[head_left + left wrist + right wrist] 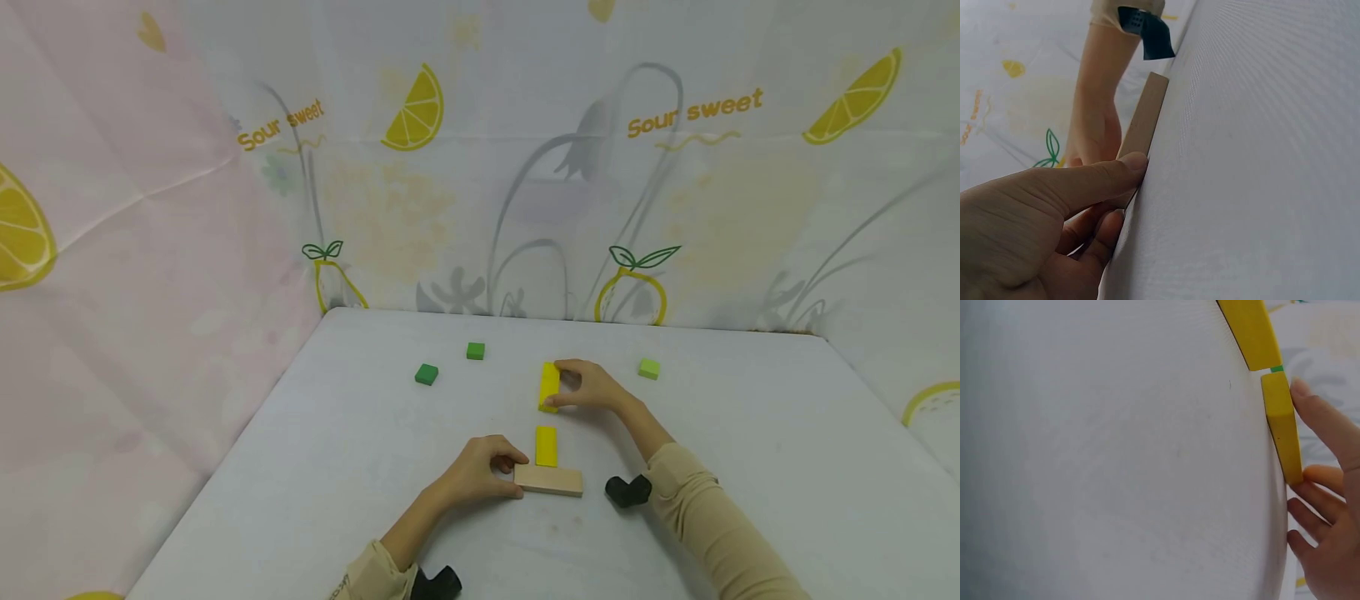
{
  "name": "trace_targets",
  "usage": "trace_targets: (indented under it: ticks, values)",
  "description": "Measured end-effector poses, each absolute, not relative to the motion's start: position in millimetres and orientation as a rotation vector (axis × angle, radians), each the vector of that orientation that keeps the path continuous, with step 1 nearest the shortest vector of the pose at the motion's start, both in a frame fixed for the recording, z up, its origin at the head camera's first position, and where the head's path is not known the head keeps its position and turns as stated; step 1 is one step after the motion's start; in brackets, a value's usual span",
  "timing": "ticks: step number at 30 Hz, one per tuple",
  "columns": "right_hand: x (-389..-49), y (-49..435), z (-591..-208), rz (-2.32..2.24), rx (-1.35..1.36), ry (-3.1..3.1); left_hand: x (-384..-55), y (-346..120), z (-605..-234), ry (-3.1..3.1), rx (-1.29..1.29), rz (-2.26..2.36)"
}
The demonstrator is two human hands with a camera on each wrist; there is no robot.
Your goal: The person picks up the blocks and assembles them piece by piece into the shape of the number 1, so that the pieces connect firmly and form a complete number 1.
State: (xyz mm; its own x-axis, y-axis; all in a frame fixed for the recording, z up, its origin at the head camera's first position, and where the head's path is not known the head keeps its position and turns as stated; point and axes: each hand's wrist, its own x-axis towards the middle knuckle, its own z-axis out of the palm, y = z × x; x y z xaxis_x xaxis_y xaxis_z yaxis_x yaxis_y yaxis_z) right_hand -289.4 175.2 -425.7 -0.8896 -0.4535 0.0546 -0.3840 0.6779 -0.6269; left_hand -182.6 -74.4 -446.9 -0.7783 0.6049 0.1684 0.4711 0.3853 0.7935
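Note:
My left hand (480,471) holds the left end of a plain wooden block (549,481), with the thumb on its near side. That block lies crosswise on the white table; in the left wrist view, thumb and fingertips pinch one end of the wooden block (1144,119). Directly beyond it lies a yellow block (546,447), pointing away from me. Farther out, my right hand (588,386) grips a second yellow block (550,385) lengthwise, thumb at the near end and a finger at the far end. A narrow gap separates the two yellow blocks in the right wrist view.
Two darker green blocks, one (427,374) left of the other (476,351), lie at the back left of the table (300,467). A light green block (649,368) sits beyond the right forearm. Behind the table hangs a fruit-printed cloth (510,100). Black wrist devices (628,492) are on both arms.

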Motion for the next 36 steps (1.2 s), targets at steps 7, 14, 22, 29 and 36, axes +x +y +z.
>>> trace_targets:
  ticks: [7, 14, 22, 29, 36]
  values:
    - [-289, 174, -425, -0.989, -0.695, 2.742, -182, -73, -445, 2.490, 0.977, 1.347]
    - [-282, 174, -424, -0.973, -0.694, 2.711, -183, -73, -445, 2.492, 0.981, 1.341]
    - [-276, 173, -424, -0.983, -0.722, 2.703, -183, -73, -447, 2.488, 0.972, 1.339]
    - [-273, 172, -425, -0.967, -0.707, 2.705, -183, -73, -447, 2.487, 0.978, 1.342]
    - [-271, 172, -427, -0.971, -0.743, 2.716, -182, -74, -447, 2.487, 0.986, 1.347]
